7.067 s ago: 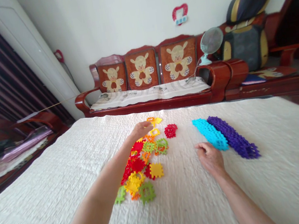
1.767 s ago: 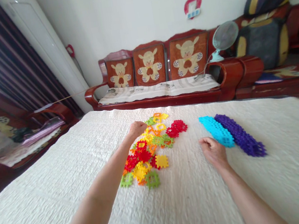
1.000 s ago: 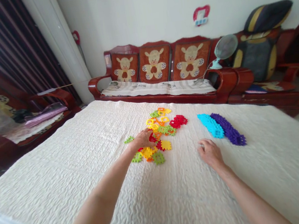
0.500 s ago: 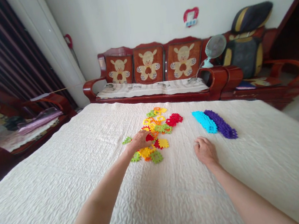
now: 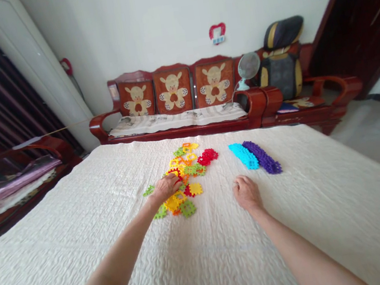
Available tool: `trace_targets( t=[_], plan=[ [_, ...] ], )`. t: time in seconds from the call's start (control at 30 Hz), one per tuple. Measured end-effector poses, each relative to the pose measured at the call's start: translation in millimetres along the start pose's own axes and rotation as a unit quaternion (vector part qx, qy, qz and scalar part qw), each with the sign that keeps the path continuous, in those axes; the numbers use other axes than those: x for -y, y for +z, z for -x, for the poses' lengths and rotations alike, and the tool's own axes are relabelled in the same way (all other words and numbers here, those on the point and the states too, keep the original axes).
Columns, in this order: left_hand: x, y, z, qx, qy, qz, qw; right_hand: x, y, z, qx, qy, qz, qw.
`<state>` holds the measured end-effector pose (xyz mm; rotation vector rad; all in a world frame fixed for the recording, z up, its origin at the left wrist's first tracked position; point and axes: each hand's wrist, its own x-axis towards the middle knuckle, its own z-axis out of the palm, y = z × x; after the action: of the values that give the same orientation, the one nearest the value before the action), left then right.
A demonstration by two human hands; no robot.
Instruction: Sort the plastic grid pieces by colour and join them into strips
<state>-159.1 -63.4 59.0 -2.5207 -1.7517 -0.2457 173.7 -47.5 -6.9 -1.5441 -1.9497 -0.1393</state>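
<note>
Your left hand [image 5: 164, 188] has drawn back from the far end of the loose heap of red, yellow and green plastic tiles [image 5: 190, 166] to its near edge, fingers over a red tile [image 5: 174, 172], grip unclear, while your right hand [image 5: 245, 192] stays curled, empty, on the cream quilt [image 5: 309, 201].

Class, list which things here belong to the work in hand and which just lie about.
In hand: left hand on pile of loose multicoloured plastic tiles; cyan plastic tile strip; purple plastic tile strip; right hand.
Lying about: red wooden sofa; pale green desk fan.
</note>
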Motion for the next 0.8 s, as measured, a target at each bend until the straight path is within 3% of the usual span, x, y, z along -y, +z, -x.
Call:
trace_targets(
  t=[0.2,0.33,0.5,0.6,0.7,0.8],
  plan=[
    [10.8,-0.5,-10.9,-0.046,-0.034,-0.003,0.998,0.4,-0.6,0.2,0.012,0.012,-0.010,1.000],
    [-9.5,-5.5,-46.5,-0.101,-0.038,0.044,0.993,2.7,-3.5,0.4,0.017,0.020,-0.013,1.000],
    [-56.1,0.6,-113.6,-0.067,-0.029,0.053,0.996,4.3,-5.4,1.4,0.007,0.023,-0.025,0.999],
    [-71.2,6.0,-142.9,-0.053,-0.017,0.065,0.996,4.1,-5.2,1.5,0.005,0.023,-0.026,0.999],
    [-73.0,7.2,-153.8,-0.050,-0.017,0.079,0.995,5.1,-7.1,1.2,0.008,0.020,-0.023,1.000],
    [-63.5,3.6,-146.6,-0.059,-0.043,0.088,0.993,6.5,-9.8,0.6,0.013,0.015,-0.020,1.000]
  ],
)
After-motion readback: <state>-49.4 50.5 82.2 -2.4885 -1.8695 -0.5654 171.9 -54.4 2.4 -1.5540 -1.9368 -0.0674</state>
